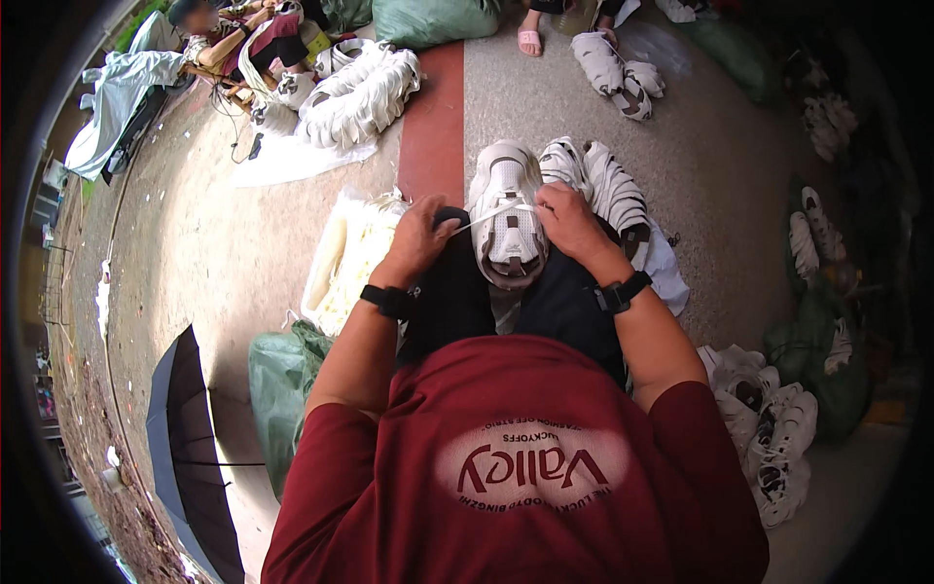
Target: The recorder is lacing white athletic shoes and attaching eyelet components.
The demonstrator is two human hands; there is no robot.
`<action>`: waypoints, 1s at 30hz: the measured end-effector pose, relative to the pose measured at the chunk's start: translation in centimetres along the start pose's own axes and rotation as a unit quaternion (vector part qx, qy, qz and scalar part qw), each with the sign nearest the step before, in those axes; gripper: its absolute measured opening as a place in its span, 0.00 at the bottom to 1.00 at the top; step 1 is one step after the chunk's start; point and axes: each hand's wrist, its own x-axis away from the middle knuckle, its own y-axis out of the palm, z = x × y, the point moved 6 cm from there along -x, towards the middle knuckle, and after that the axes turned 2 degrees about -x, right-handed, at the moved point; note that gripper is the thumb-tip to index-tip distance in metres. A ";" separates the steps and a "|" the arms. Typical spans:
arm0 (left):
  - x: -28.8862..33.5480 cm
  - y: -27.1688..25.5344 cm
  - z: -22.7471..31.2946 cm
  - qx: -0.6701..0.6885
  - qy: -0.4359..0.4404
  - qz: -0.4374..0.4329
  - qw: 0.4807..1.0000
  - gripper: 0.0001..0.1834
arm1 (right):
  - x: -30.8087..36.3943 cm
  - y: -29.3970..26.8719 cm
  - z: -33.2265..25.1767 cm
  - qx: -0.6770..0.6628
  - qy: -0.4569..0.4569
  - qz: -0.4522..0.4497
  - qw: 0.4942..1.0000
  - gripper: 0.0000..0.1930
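A white sneaker with dark trim rests between my knees. Across its top runs a white shoelace, stretched between my two hands. My left hand, closed in a pinch, has one part of the lace at the shoe's left side. At the right edge of the shoe my right hand pinches the other part. Just beyond and to the right, a row of white sneakers stands close to my right hand and knee. Black bands circle both of my wrists.
On my left lie a white container of pale laces, a green sack and an open dark umbrella. More white sneakers are heaped at right. A seated person is at far left, near a curved row of sneakers.
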 end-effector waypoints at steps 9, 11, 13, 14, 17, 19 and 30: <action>4.4 4.5 11.2 -0.100 0.237 -0.212 0.943 0.05 | -2.8 4.8 -2.1 0.284 -0.006 -0.121 0.951 0.05; 4.8 4.2 11.2 -0.070 0.242 -0.224 0.941 0.04 | -3.2 5.3 -3.4 0.330 -0.018 -0.144 0.933 0.05; 4.8 4.2 11.3 -0.081 0.245 -0.221 0.941 0.04 | -3.5 6.0 -2.4 0.317 -0.043 -0.125 0.939 0.04; 4.8 4.3 11.5 -0.057 0.255 -0.215 0.941 0.04 | -3.6 6.3 -1.8 0.319 -0.045 -0.125 0.938 0.04; 5.5 4.8 11.6 -0.035 0.270 -0.214 0.938 0.04 | -4.2 5.2 -0.7 0.237 0.008 -0.039 0.971 0.02; 5.6 4.6 11.8 -0.037 0.276 -0.221 0.935 0.04 | -4.5 5.1 0.3 0.026 0.130 -0.117 0.984 0.01; 3.8 -7.6 1.6 0.063 0.020 -0.106 0.992 0.03 | 1.6 -19.4 3.0 -0.158 0.292 -0.111 0.937 0.05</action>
